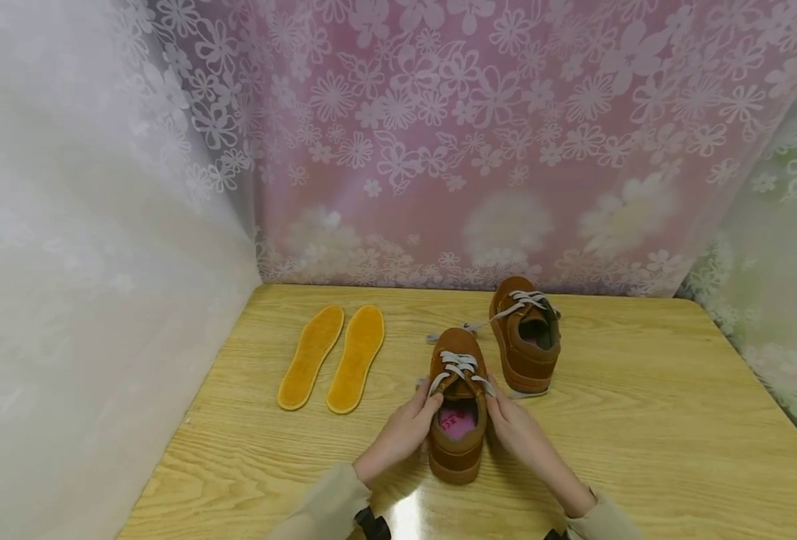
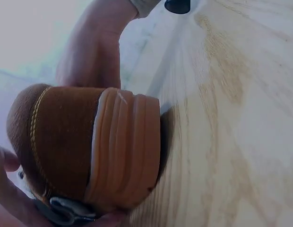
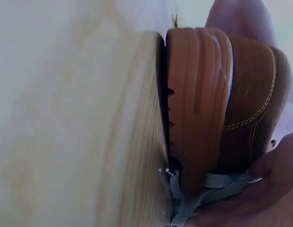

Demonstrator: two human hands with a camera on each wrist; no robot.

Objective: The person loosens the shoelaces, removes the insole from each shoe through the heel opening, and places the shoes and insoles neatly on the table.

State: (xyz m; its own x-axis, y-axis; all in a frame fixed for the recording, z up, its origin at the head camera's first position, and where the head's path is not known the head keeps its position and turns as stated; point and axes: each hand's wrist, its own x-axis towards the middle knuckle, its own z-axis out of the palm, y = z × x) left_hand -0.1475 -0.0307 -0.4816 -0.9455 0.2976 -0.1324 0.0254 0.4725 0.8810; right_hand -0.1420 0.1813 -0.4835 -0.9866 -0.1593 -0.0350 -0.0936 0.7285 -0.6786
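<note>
A brown suede shoe (image 1: 457,454) with an orange-brown sole points away from me at the front middle of the table. Its pale grey laces (image 1: 458,363) are loose at the sides, and a pink lining (image 1: 457,421) with red print shows inside. My left hand (image 1: 404,433) grips the shoe's left side, thumb near the opening. On the other side my right hand (image 1: 518,431) holds it too, with a lace (image 3: 222,189) lying across the fingers in the right wrist view. In the left wrist view the heel (image 2: 66,142) stands close over the tabletop.
The matching brown shoe (image 1: 530,360) stands behind to the right, a lace trailing left from it. Two yellow fuzzy insoles (image 1: 311,358) lie side by side at the left on the wooden table (image 1: 655,420). A pink floral curtain (image 1: 439,150) hangs behind the table.
</note>
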